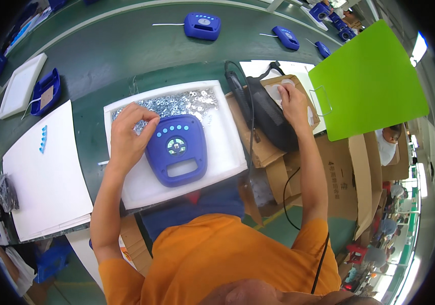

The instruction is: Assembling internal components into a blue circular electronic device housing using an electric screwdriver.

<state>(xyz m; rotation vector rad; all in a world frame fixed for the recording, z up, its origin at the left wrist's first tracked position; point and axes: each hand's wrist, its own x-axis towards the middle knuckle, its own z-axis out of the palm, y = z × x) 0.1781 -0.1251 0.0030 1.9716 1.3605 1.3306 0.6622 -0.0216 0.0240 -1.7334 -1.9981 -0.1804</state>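
A blue plastic housing [197, 147] lies on a white foam tray [227, 152], with a row of light-blue round buttons, a round centre with a small board, and a handle-like slot. At its upper left corner is my left hand [130, 134], thumb and forefinger pinched together; whatever is between them is too small to make out. Over on the right, my right hand [293, 104] reaches into a small cardboard box [315, 124] with whitish pieces inside. Its fingers are drawn together, and their tips partly hide what they grip.
Small metal parts [176, 104] are heaped at the tray's back. A black pouch-like object [265, 117] with a cable leans by the box, near a green board [370, 81]. White sheets [49, 178] with light-blue pieces [43, 140] lie left. More blue housings [202, 26] sit farther back.
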